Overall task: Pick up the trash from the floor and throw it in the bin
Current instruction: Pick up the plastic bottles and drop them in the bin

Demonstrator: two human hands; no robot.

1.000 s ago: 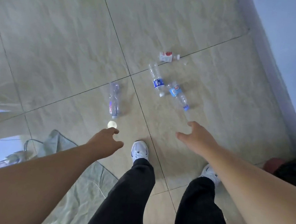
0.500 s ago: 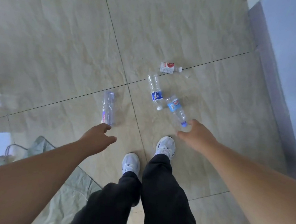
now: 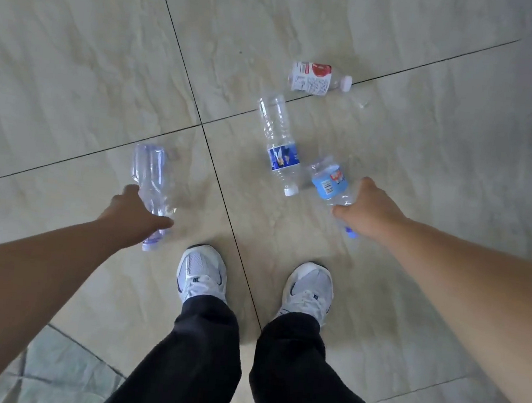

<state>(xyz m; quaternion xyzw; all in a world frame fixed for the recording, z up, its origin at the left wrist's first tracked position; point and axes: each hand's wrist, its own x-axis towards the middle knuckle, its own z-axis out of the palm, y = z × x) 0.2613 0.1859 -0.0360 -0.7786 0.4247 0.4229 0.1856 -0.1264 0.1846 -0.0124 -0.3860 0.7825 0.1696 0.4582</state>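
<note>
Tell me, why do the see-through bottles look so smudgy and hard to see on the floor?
In the head view, the clear bottle under the left hand is smeared by motion blur; the light-blue-label bottle at the right hand is soft too; pale plastic blends with the shiny floor; the wide lens bends the tile lines.

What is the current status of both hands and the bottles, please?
Left hand on clear bottle; right hand on light-blue-label bottle. Two bottles loose. No bin visible.
</note>
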